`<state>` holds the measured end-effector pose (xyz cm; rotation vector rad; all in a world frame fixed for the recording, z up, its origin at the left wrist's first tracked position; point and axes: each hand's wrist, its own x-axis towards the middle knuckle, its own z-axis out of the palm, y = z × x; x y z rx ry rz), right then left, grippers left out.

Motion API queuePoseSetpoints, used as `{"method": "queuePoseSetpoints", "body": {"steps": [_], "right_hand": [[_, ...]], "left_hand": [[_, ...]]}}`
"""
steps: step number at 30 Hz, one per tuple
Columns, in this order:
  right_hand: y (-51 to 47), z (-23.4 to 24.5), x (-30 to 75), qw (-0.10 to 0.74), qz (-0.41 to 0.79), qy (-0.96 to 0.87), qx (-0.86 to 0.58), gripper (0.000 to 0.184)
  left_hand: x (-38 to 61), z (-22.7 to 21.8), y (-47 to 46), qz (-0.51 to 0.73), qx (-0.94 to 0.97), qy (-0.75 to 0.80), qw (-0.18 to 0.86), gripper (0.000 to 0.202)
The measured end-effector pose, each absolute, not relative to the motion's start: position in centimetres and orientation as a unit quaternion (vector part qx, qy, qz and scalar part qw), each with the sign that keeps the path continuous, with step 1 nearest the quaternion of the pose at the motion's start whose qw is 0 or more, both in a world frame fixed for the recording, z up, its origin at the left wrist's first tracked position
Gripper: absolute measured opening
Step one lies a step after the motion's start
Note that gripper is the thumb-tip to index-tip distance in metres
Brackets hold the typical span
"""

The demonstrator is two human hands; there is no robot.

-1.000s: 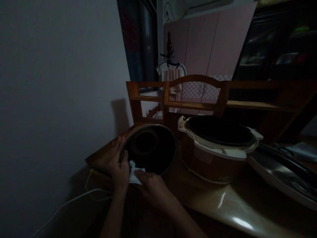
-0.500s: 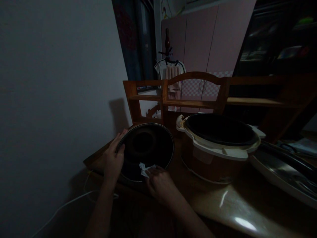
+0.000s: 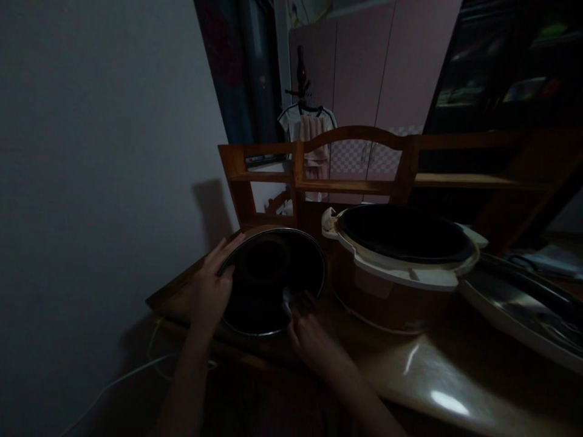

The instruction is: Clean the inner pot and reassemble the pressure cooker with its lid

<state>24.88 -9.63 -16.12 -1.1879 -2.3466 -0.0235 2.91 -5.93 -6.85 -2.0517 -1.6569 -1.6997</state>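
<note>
A dark round inner pot with a metal rim is tilted toward me on the wooden table. My left hand holds its left rim, fingers wrapped over the edge. My right hand is pressed inside the pot near its lower right rim, closed on a small white cloth that barely shows. Just right of the pot stands a brown electric cooker with a cream rim, open and dark inside.
The cooker's open lid lies at the right. A wooden shelf rack stands behind the pot. A white cable hangs off the table's left edge by the grey wall. Pink cabinets and hanging clothes are farther back.
My right hand has slid the cloth from the pot's lower left rim rightward along the inside. My left hand has shifted slightly up the left rim.
</note>
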Motion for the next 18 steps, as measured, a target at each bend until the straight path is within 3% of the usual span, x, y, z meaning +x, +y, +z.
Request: {"method": "queuePoseSetpoints", "body": {"steps": [18], "right_hand": [[-10.8,-15.8,21.2,0.251,0.181,-0.875,-0.373,0.046]], "left_hand": [[3.1,-7.4,-6.2,-0.567,-0.639,-0.52,-0.002,0.05]]}}
